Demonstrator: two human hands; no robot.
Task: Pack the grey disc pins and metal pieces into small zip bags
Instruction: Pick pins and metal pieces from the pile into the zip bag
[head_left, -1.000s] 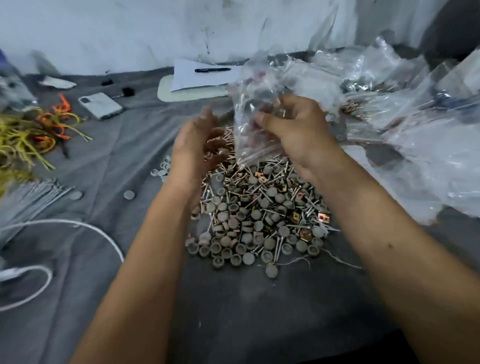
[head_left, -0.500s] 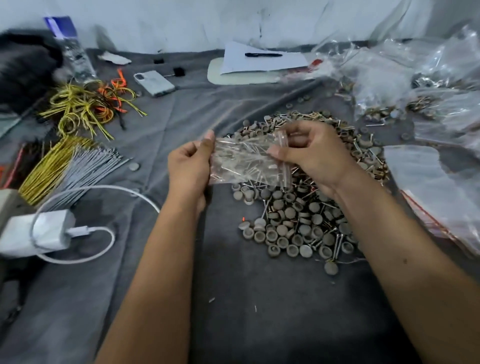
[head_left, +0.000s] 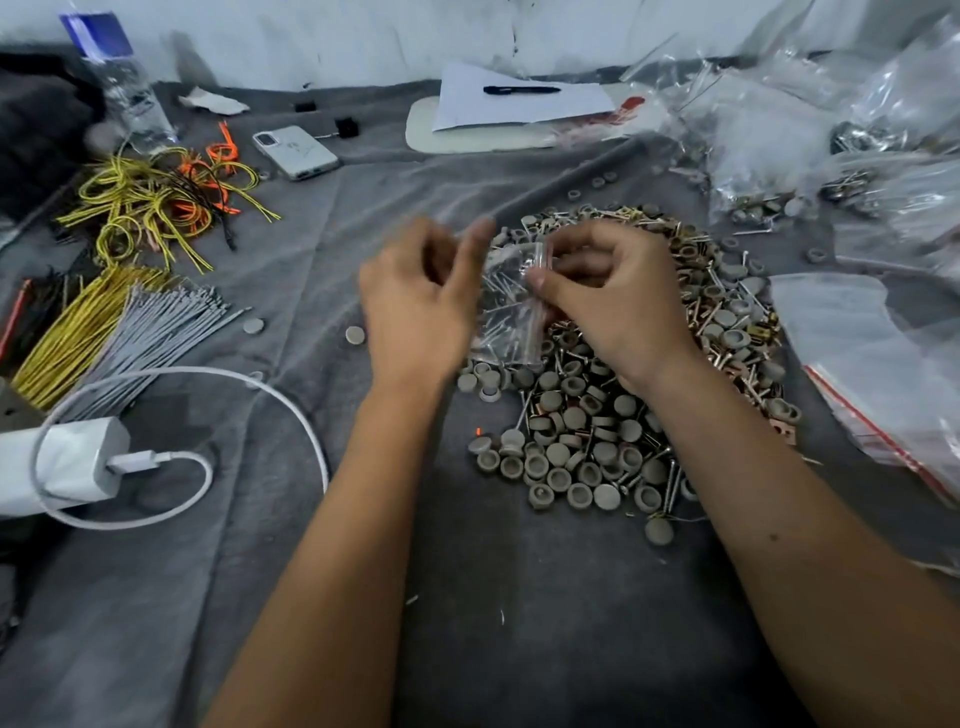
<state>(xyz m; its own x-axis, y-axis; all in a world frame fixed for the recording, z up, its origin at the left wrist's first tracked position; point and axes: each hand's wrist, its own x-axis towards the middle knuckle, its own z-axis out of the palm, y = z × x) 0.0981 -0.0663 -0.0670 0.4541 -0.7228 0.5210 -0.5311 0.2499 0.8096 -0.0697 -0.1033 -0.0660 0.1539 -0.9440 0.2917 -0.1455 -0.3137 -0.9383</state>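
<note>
A heap of grey disc pins (head_left: 597, 415) mixed with small copper-coloured metal pieces (head_left: 759, 332) lies on the grey cloth in front of me. Just above its near-left part, my right hand (head_left: 613, 301) pinches the top edge of a small clear zip bag (head_left: 506, 317) with a few thin pins inside. The bag hangs at a tilt with its zip strip running downwards. Blurred by motion, my left hand (head_left: 415, 306) is at the bag's left side; its thumb and fingers are spread apart and one fingertip is at the bag's upper edge.
Empty red-striped zip bags (head_left: 857, 364) lie at the right, filled bags (head_left: 753, 130) at the back right. On the left are yellow and orange wires (head_left: 156, 202), grey ties (head_left: 156, 322) and a white charger (head_left: 67, 467) with its cable. A phone (head_left: 296, 150) and paper (head_left: 519, 104) lie behind.
The bag came down from the back right to just over the heap. My left hand has let go of its left edge, and the bag now hangs turned from my right hand.
</note>
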